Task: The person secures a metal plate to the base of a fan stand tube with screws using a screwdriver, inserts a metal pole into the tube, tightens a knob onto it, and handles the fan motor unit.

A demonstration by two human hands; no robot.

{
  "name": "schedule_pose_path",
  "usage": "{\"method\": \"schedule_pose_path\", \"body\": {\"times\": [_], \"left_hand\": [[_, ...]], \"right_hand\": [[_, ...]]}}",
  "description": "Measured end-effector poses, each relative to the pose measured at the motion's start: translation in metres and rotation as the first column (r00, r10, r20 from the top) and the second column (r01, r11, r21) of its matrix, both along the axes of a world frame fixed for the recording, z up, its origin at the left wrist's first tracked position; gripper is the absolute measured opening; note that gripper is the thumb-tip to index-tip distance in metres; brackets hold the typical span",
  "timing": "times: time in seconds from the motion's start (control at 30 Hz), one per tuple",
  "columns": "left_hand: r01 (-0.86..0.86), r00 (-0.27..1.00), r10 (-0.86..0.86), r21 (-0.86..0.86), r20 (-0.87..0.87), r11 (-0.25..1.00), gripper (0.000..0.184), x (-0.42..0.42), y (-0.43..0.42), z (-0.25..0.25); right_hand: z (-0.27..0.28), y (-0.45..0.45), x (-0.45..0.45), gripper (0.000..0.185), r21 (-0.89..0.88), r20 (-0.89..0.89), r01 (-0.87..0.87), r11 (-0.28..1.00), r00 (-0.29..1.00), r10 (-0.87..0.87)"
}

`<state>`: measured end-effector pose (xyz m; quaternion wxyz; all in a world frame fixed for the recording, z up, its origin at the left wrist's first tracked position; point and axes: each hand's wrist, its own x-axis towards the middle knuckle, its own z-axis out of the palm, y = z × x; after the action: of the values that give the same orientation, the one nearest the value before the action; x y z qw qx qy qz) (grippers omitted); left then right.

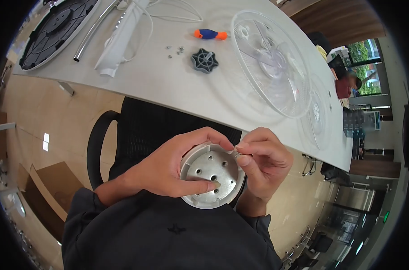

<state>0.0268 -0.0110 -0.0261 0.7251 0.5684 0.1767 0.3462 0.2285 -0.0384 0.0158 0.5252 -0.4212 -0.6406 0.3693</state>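
My left hand [168, 164] is wrapped round a round, pale metal base [209, 167] with several holes in its face. Its thumb presses on that face near the centre. My right hand [265, 162] pinches at the upper right rim of the base, thumb against fingers. Whatever lies in that pinch is too small to make out. Both hands are close to my chest, in front of the table edge. On the table beyond lie a dark grey star-shaped knob [204, 60], an orange and blue screwdriver [210, 34] and several small screws [181, 49].
A clear fan grille with blades [272, 54] lies on the white table [155, 85]. To the left are a white column with a cord [119, 40], a chrome tube [94, 31] and a black round base [58, 27]. A black chair [137, 135] and a cardboard box [49, 189] stand below.
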Motion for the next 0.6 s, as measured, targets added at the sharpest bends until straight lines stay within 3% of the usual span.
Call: {"method": "schedule_pose_path", "body": {"times": [0.1,0.3,0.37,0.6], "left_hand": [[0.010,1.000,-0.011,0.041,0.028,0.999,0.060,0.002,-0.019,-0.004],[0.043,0.997,-0.044,0.012,0.063,0.999,0.067,0.003,-0.040,-0.009],[0.018,0.998,-0.023,0.088,0.052,0.996,0.067,0.004,-0.042,-0.011],[-0.006,0.997,0.002,0.063,0.073,0.998,0.066,-0.001,-0.035,-0.014]], "right_hand": [[-0.006,-0.027,-0.003,0.024,0.054,0.044,-0.010,0.998,0.999,0.007],[-0.004,-0.062,-0.017,0.029,0.220,0.328,0.003,0.975,0.942,-0.077],[-0.007,-0.063,-0.020,0.030,0.324,0.456,0.051,0.945,0.867,-0.203],[0.000,-0.055,-0.021,0.030,0.335,0.556,0.005,0.942,0.806,-0.202]]}}
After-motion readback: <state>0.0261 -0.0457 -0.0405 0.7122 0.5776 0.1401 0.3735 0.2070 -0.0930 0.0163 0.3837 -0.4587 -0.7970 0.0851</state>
